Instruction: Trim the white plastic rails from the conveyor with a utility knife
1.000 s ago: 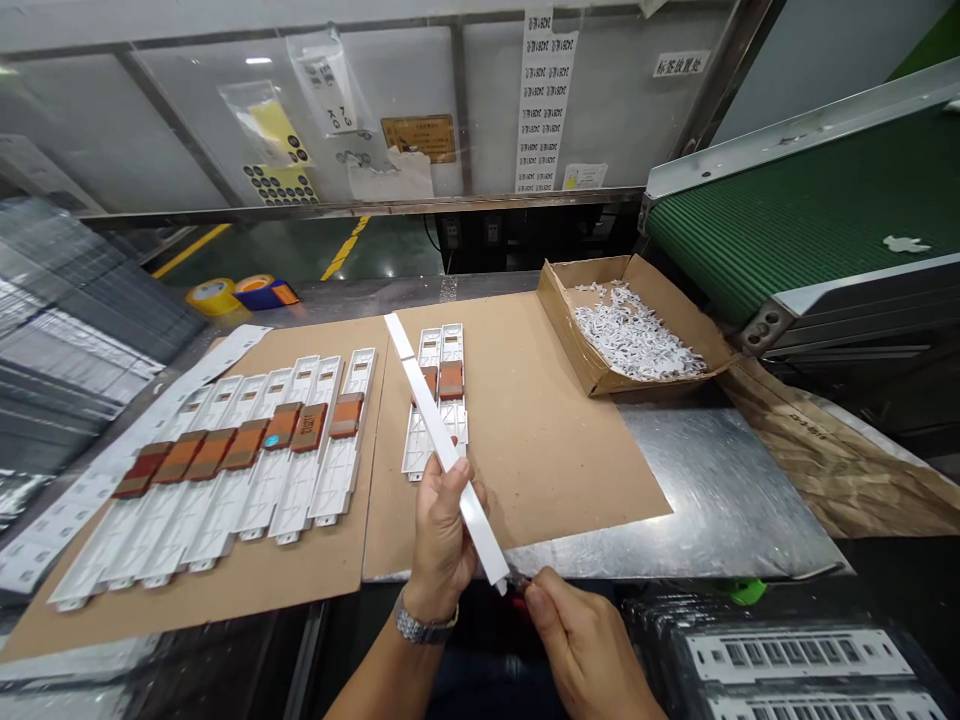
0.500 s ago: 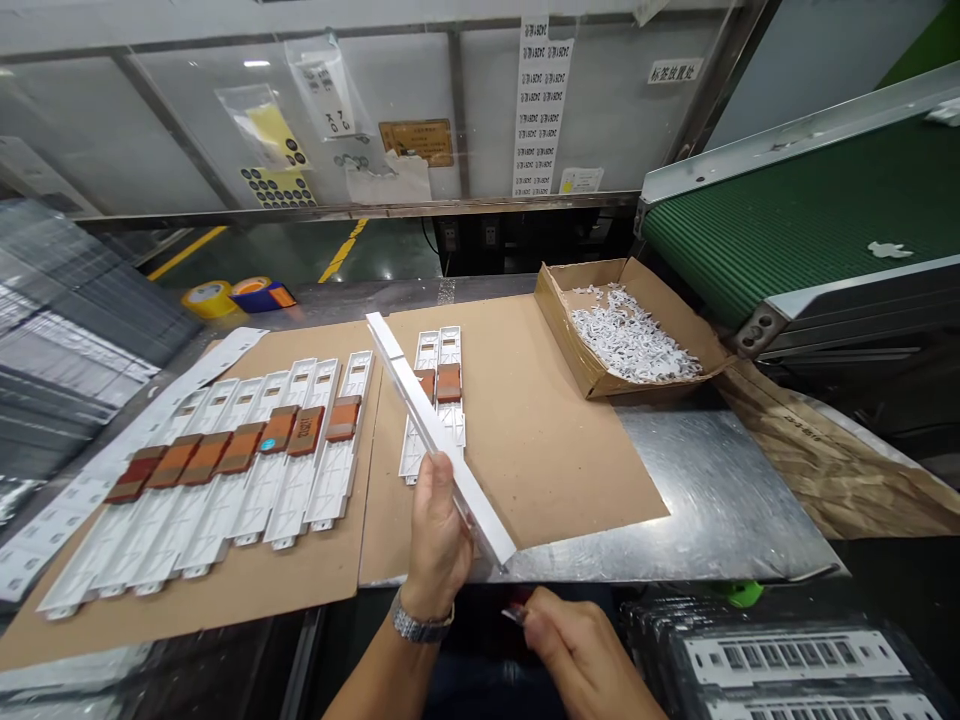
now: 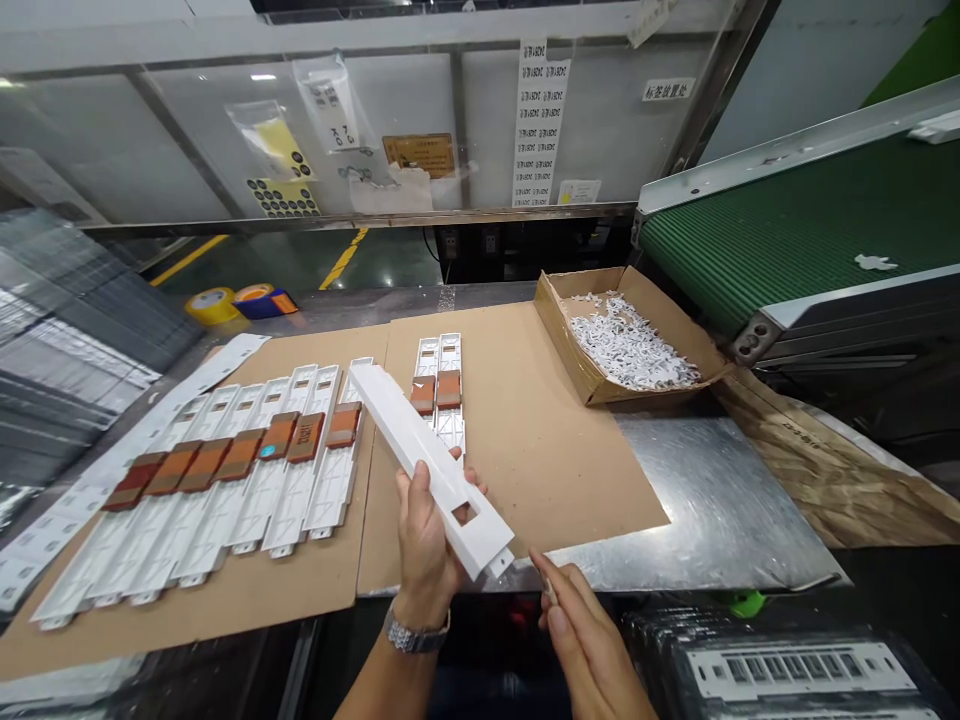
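Note:
My left hand point(image 3: 426, 540) is closed around a long white plastic cover point(image 3: 412, 435), held tilted above the cardboard. The cover's smooth face is turned up, and a small rectangular window shows near its lower end. Close to that end, my right hand point(image 3: 589, 635) pinches a small blade-like tool point(image 3: 550, 590), mostly hidden by the fingers; it is apart from the cover. Behind the held cover lie two similar white strips point(image 3: 450, 352) with brown blocks on them. More such strips point(image 3: 315, 500) with brown blocks lie in a row at the left.
A cardboard box point(image 3: 559, 325) of small white scraps stands at the back right, below a green conveyor point(image 3: 787, 220). Tape rolls point(image 3: 212, 306) sit at the back left. Dark trays with a white slotted panel point(image 3: 802, 668) are stacked at lower right. Cardboard point(image 3: 555, 450) covers the metal table point(image 3: 720, 500).
The cover has been rolled in my left hand, from its narrow edge to its broad face with the window. My right hand has risen slightly toward its lower end.

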Tool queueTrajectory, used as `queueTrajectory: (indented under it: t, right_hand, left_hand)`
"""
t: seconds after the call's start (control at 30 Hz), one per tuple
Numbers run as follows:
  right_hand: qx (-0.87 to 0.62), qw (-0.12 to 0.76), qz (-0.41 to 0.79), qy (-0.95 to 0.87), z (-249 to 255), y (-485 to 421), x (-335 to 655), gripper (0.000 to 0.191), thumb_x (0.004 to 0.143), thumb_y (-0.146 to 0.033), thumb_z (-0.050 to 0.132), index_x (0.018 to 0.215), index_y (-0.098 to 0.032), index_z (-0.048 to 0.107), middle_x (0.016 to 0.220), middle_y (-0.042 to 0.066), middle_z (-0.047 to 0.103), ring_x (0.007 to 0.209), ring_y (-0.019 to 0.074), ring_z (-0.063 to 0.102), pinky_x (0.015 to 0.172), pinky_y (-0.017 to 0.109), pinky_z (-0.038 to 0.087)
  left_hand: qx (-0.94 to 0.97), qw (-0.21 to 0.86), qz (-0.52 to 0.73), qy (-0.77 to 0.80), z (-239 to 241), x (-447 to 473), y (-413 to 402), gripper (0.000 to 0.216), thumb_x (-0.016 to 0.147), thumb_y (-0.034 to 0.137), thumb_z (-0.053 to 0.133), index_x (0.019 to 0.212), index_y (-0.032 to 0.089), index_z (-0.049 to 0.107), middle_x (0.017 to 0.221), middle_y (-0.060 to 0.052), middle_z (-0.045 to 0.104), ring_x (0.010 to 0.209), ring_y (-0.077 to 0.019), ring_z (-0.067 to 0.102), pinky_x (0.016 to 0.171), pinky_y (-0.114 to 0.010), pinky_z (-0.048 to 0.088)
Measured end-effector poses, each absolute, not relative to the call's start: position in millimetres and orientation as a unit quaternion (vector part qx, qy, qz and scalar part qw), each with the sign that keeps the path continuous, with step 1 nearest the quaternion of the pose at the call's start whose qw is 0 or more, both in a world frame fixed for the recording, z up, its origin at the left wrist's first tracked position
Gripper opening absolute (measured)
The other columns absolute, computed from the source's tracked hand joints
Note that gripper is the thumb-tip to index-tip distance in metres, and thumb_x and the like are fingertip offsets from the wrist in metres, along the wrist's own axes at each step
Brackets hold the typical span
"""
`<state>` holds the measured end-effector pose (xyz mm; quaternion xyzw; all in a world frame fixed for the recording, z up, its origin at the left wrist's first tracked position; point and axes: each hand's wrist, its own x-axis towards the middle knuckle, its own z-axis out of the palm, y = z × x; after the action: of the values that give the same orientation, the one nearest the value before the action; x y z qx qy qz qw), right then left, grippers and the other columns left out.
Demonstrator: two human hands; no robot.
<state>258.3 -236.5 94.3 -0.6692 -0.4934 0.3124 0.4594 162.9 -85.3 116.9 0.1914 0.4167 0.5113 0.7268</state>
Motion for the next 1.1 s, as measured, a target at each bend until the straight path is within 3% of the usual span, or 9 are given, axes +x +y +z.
queueTrajectory:
  t: [0.1, 0.23, 0.3, 0.63, 1.1]
  right_hand:
    - [-0.671, 0.443, 0.223, -0.551, 87, -235, 254, 0.037, 0.095, -0.025, 0.038, 0.13, -0.027, 0.047, 0.103, 0.005, 0.059, 0.097, 0.016, 0.059, 0.083, 0.022, 0.049]
    - [-0.698, 0.446, 0.144, -0.542, 81, -233, 247, 0.028, 0.095, -0.023, 0.037, 0.119, -0.024, 0.052, 0.093, 0.005, 0.06, 0.083, 0.0163, 0.061, 0.073, 0.024, 0.051]
    - [-0.708, 0.443, 0.112, -0.538, 79, -232, 245, 0.025, 0.095, -0.024, 0.037, 0.116, -0.022, 0.052, 0.091, 0.006, 0.061, 0.082, 0.0172, 0.061, 0.071, 0.026, 0.05]
    - [-0.715, 0.42, 0.053, -0.557, 79, -226, 243, 0.025, 0.095, -0.022, 0.037, 0.115, -0.018, 0.052, 0.092, 0.007, 0.065, 0.079, 0.0178, 0.064, 0.068, 0.026, 0.051]
    - [-0.713, 0.417, 0.056, -0.562, 78, -226, 243, 0.027, 0.095, -0.022, 0.037, 0.117, -0.017, 0.052, 0.089, 0.006, 0.066, 0.075, 0.016, 0.065, 0.064, 0.023, 0.051]
  left_hand:
    - [0.186, 0.718, 0.533, 0.408, 119, 164, -88, 0.036, 0.076, 0.041, 0.062, 0.101, 0.022, 0.044, 0.092, -0.002, 0.058, 0.068, -0.0134, 0.062, 0.06, -0.028, 0.053]
    - [0.243, 0.682, 0.562, 0.399, 124, 165, -92, 0.045, 0.073, 0.031, 0.069, 0.105, 0.03, 0.038, 0.113, 0.0, 0.045, 0.097, -0.0212, 0.061, 0.079, -0.045, 0.055]
    - [0.287, 0.662, 0.562, 0.405, 126, 165, -93, 0.052, 0.073, 0.032, 0.07, 0.109, 0.033, 0.033, 0.115, 0.0, 0.039, 0.099, -0.0221, 0.06, 0.079, -0.049, 0.055]
    - [0.343, 0.601, 0.577, 0.434, 127, 164, -100, 0.049, 0.075, 0.032, 0.067, 0.106, 0.033, 0.029, 0.113, 0.0, 0.039, 0.096, -0.0138, 0.056, 0.079, -0.04, 0.056]
    - [0.336, 0.59, 0.579, 0.452, 121, 165, -104, 0.057, 0.073, 0.033, 0.069, 0.11, 0.033, 0.026, 0.116, -0.002, 0.039, 0.099, -0.0169, 0.058, 0.08, -0.042, 0.055]
